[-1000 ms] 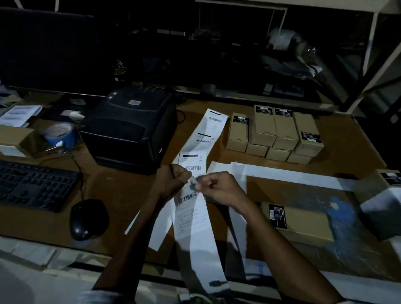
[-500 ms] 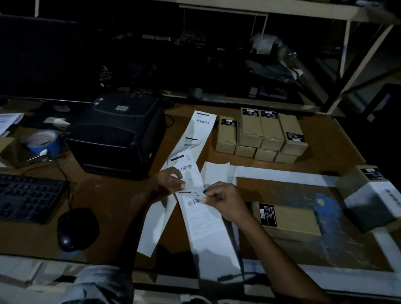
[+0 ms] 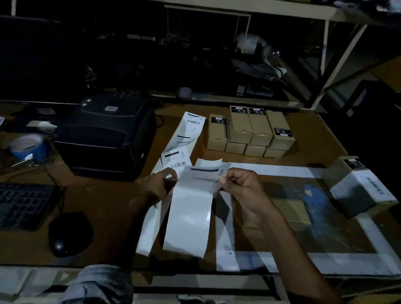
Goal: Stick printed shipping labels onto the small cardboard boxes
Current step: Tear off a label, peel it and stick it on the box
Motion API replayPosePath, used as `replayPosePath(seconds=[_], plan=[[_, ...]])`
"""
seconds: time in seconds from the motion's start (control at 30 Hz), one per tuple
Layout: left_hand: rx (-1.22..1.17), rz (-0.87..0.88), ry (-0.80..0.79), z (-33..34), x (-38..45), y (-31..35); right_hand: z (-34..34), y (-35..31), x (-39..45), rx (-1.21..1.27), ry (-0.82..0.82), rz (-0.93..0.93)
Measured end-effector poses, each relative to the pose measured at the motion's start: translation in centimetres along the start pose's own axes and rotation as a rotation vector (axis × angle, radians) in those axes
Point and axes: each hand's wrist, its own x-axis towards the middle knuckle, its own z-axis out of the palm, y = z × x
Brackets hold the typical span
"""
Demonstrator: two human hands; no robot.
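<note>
Both hands' grips clamped on paper: left hand [image 3: 160, 184] pinches backing strip [image 3: 188, 221], right hand [image 3: 240, 186] peels shipping label [image 3: 204, 174]. Risk: label curling, sticking to itself.

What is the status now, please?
Both hands pinch the label strip: left hand, right hand. Label half peeled. Boxes wait behind. Nothing in the way.

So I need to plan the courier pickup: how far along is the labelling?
Done: one box at the right edge wears a white shipping label. In hand: the left hand holds the label strip while the right hand pinches a printed label, apparently peeling it. Left: the stacked small boxes show only their black stickers, and more printed labels wait.
</note>
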Motion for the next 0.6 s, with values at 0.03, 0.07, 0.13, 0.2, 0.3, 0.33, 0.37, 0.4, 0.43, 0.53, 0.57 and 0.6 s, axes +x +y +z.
replayPosePath(seconds=[0.03, 0.07, 0.13, 0.2, 0.3, 0.33, 0.37, 0.4, 0.43, 0.53, 0.57, 0.6], plan=[[0.064, 0.033, -0.018, 0.0, 0.0, 0.0, 0.1, -0.4, -0.3, 0.064, 0.025, -0.002], [0.131, 0.041, -0.015, 0.2, 0.2, -0.3, 0.1, -0.8, -0.7, 0.132, 0.057, -0.004], [0.138, 0.045, 0.018, 0.8, 0.3, -0.4, -0.1, -1.2, -1.1, 0.252, 0.121, 0.001], [0.192, 0.132, 0.041, 0.8, 0.3, -0.5, -0.5, -1.4, -1.6, 0.280, 0.151, -0.002], [0.283, 0.197, 0.012, 0.0, -0.5, 1.2, -1.3, -1.0, -2.4, 0.261, 0.204, 0.017], [0.259, 0.199, 0.030, -0.2, -0.7, 2.0, -1.6, -0.8, -2.7, 0.239, 0.223, 0.029], [0.151, 0.202, 0.079, -0.6, -1.3, 3.3, -1.9, -0.5, -3.0, 0.195, 0.237, 0.038], [0.004, 0.200, 0.130, -0.7, -1.6, 4.7, -2.3, -0.2, -3.2, 0.132, 0.243, 0.043], [-0.149, 0.226, 0.171, -1.0, -2.1, 6.2, -2.6, 0.0, -3.5, 0.083, 0.239, 0.043], [-0.550, 0.175, 0.108, -2.0, -3.3, 11.3, -3.9, 0.5, -4.2, -0.008, 0.227, 0.031], [-0.589, 0.185, 0.043, -2.3, -3.8, 13.1, -4.3, 0.5, -4.4, -0.042, 0.225, 0.027], [-0.563, 0.222, -0.011, -2.5, -4.2, 14.9, -4.7, 0.6, -4.7, -0.076, 0.224, 0.028]])
